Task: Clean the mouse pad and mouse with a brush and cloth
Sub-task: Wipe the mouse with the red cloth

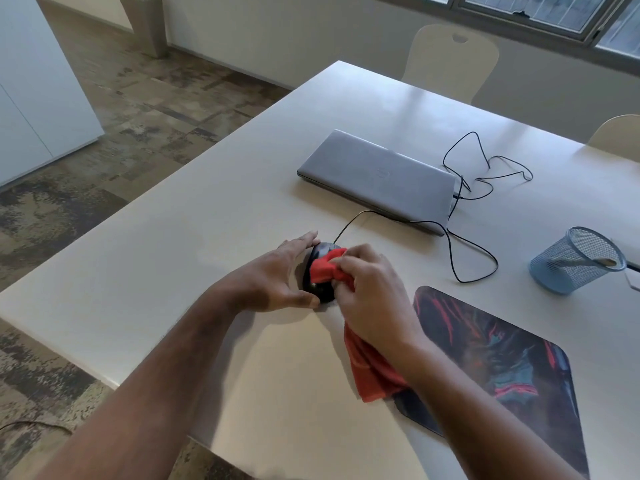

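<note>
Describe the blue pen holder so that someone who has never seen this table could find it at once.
Start at the white table and go to its right edge, past the closed grey laptop. There, just beyond the far corner of the dark patterned mouse pad, stands the pen holder. It is the only light blue wire-mesh cup, and it stands upright while the things near it lie flat.

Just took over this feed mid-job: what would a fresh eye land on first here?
The two hands at the table's middle: the left hand steadies the black mouse while the right hand grips a red cloth bunched against its top. To the right lies the dark, red-streaked mouse pad, the cloth's tail draped on its near corner. Behind sit a closed grey laptop and a blue mesh cup.
</note>
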{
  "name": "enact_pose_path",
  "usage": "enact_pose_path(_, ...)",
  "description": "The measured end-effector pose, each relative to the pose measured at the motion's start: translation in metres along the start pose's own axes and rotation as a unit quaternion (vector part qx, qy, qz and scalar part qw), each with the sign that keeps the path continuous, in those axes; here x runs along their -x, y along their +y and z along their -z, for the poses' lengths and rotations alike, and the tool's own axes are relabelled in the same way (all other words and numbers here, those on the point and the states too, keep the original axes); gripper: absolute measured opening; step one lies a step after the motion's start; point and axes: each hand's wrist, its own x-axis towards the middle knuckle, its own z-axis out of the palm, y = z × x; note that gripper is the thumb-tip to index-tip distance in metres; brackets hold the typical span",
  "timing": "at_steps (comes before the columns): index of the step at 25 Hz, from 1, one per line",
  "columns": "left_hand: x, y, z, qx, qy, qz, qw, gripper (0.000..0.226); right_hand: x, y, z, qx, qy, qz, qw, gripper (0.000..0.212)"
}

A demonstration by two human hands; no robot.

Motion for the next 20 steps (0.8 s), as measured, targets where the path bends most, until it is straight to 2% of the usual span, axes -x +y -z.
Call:
enact_pose_path(4, -0.001, 0.0, 0.0, 0.006, -0.008, -0.003, 1.0, 0.123, 0.025, -0.015, 0.004, 0.006, -0.031, 0.101, 0.994, 0.027)
enact_pose_path(9, -0.001, 0.0, 0.002, 0.039, -0.011, 0.012, 0.999, 0.128, -0.025, -0.005, 0.006, 0.057, -0.11, 0.133, 0.983, 0.027)
enact_pose_path(12, -0.001, -0.002, 0.001, 0.046, -0.014, 0.02, 0.999, 0.127, -0.052, 0.004, -0.001, 0.05, -0.126, 0.112, 0.984, 0.03)
enact_pose_path(17, -0.003, -0.004, -0.001, 0.023, 0.002, 0.027, 0.999, 0.129, -0.053, 0.012, -0.013, -0.042, -0.039, 0.024, 0.998, 0.026)
enact_pose_path(20, -0.004, -0.003, -0.002, 0.024, 0.004, 0.02, 1.0, 0.131, -0.05, 0.01, -0.02, -0.043, -0.007, -0.026, 0.999, 0.025)
